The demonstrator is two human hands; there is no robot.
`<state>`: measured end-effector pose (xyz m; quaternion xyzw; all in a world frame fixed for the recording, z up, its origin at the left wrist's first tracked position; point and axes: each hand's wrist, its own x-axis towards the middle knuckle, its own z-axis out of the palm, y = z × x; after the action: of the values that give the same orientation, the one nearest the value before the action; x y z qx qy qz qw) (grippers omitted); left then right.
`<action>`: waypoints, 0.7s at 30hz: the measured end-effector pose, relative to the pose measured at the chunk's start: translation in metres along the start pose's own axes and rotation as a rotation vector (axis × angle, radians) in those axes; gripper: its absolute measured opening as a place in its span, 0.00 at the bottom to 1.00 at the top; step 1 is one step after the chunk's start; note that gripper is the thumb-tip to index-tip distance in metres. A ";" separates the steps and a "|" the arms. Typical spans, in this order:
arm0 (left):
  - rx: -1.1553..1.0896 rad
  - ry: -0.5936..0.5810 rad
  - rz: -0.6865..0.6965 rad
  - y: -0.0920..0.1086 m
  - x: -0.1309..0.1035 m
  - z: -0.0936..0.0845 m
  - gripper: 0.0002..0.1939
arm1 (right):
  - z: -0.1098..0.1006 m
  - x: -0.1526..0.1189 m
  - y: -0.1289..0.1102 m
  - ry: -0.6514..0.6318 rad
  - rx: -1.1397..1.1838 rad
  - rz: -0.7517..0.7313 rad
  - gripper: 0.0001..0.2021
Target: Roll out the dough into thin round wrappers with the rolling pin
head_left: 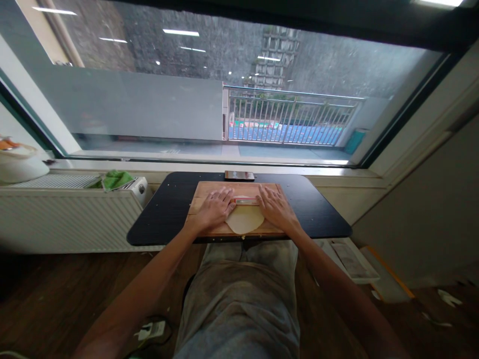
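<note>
A round, flat piece of pale dough [245, 220] lies on a wooden board [209, 187]. Across its far part runs a narrow roller-like bar [246, 201] with red and white on it. My left hand [216, 208] lies palm down over the bar's left end, its fingers stretched forward. Over the right end rests my right hand [276, 207], also palm down with its fingers extended. The bar's ends are hidden under both hands.
The board sits on a black table [160, 212]. A phone-like flat object [239, 175] lies at its far edge. At left, a radiator [75, 214] carries a green cloth [117, 180]. A window with a sill [209, 167] is beyond the table.
</note>
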<state>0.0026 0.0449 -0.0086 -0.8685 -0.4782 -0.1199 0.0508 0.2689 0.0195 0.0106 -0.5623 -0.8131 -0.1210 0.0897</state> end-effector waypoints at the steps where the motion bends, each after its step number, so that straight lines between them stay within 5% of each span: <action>1: -0.009 -0.006 -0.021 -0.002 0.006 0.002 0.33 | 0.001 0.005 0.001 0.008 -0.006 0.012 0.31; 7: -0.050 -0.028 -0.058 -0.013 0.039 0.011 0.34 | 0.004 0.041 0.012 -0.029 -0.060 0.044 0.29; 13: -0.047 -0.093 -0.052 -0.015 0.058 0.003 0.34 | 0.009 0.070 0.023 -0.075 -0.101 0.056 0.28; 21: -0.008 -0.063 -0.015 -0.008 0.042 0.007 0.29 | 0.002 0.059 0.016 -0.077 -0.112 0.013 0.27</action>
<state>0.0182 0.0849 -0.0050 -0.8686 -0.4854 -0.0948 0.0311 0.2632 0.0780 0.0271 -0.5761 -0.8041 -0.1441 0.0273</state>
